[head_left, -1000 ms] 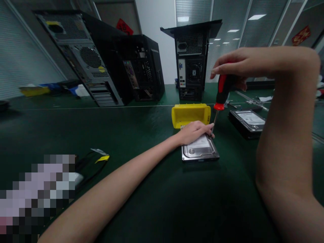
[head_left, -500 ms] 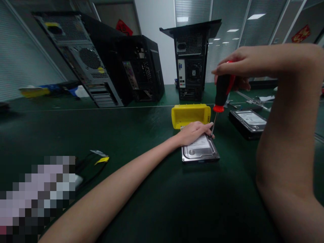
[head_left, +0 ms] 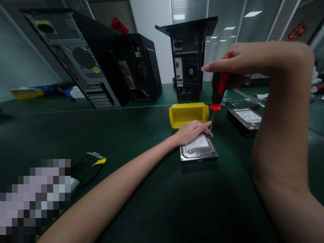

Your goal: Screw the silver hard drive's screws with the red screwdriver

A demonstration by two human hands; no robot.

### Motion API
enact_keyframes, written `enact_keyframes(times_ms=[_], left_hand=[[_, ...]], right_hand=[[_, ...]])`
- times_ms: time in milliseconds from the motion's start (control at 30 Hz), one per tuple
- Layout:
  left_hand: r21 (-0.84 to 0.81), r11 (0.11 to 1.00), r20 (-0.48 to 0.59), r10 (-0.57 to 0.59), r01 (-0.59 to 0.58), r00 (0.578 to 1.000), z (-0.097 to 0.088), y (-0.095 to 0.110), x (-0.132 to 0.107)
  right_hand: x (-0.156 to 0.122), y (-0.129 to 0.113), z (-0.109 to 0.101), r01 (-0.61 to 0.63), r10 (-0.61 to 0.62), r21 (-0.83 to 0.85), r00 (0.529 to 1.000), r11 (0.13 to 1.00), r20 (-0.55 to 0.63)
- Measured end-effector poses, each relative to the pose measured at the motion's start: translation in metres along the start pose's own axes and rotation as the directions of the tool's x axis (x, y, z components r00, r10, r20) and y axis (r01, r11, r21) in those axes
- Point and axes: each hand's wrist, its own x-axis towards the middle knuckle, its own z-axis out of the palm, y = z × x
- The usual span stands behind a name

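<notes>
A silver hard drive (head_left: 198, 152) with a white label lies flat on the green table. My left hand (head_left: 191, 131) lies across its far part and holds it down, the fingertips close beside the screwdriver's shaft. My right hand (head_left: 231, 65) is wrapped over the top of a black and red screwdriver (head_left: 219, 87), one finger stretched out to the left. The screwdriver stands nearly upright, its tip at the drive's far right corner; the screw there is too small to make out. Directly behind the drive, a yellow plastic bin (head_left: 188, 114) faces me with its opening.
To the right lies a stack of hard drives (head_left: 245, 119). Black computer cases (head_left: 188, 64) stand at the back, with a large tilted computer case (head_left: 86, 64) at the left. Cables with a yellow tag (head_left: 100, 162) lie at the left front, near a pixelated area.
My right hand has turned slightly around the screwdriver handle, and one finger now reaches farther left. The whole view has shifted a little. My left hand still rests on the hard drive.
</notes>
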Motion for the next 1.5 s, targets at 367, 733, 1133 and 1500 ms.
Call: enact_keyframes(times_ms=[367,733,1133,1500], left_hand=[[-0.023,1.000,0.001,-0.009,0.009,1.000,-0.001,0.001,0.001],[-0.023,1.000,-0.007,-0.003,0.003,1.000,0.000,-0.001,0.001],[-0.045,0.999,-0.011,0.006,-0.007,1.000,0.000,0.000,0.003],[-0.053,0.998,-0.016,-0.015,0.014,1.000,0.000,0.002,0.003]], right_hand=[[0.001,0.004,-0.001,0.020,-0.020,0.021,1.000,1.000,0.016],[-0.001,-0.002,-0.006,-0.078,0.077,0.003,0.996,0.997,0.046],[-0.003,-0.001,0.000,0.042,-0.040,0.040,0.999,0.998,-0.033],[0.002,0.001,-0.003,-0.031,0.031,-0.006,0.999,0.999,-0.015]])
